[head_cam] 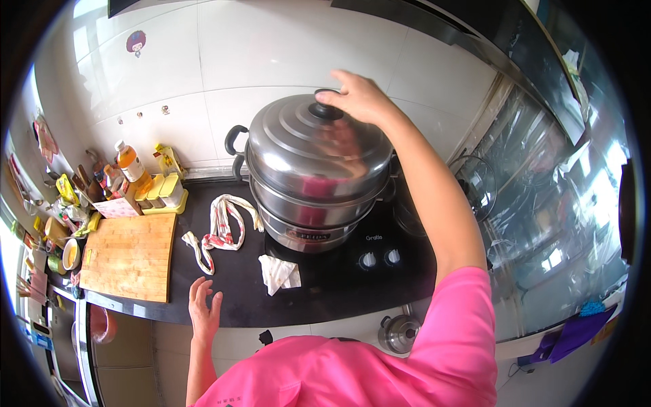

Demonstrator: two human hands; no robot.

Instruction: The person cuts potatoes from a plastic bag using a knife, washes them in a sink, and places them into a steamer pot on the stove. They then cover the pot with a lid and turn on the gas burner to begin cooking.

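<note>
A large stainless steel steamer pot (305, 203) with stacked tiers and black side handles stands on the black glass gas hob (351, 274). Its domed lid (285, 132) is on. My right hand (356, 96) is at the lid's black knob (325, 109), thumb over its top and the other fingers spread; whether it grips the knob is not clear. Near the counter's front edge my left hand (204, 308) is raised with nothing in it, fingers apart. A twisted white and red cloth (224, 234) lies left of the pot, and a crumpled white cloth or tissue (279, 273) lies in front.
At the left are a bamboo cutting board (127, 257), a yellow seasoning box set (165, 193), an amber bottle (135, 168) and a small bowl (71, 254). A glass lid (475, 185) leans at the right. The range hood (457, 40) overhangs the hob.
</note>
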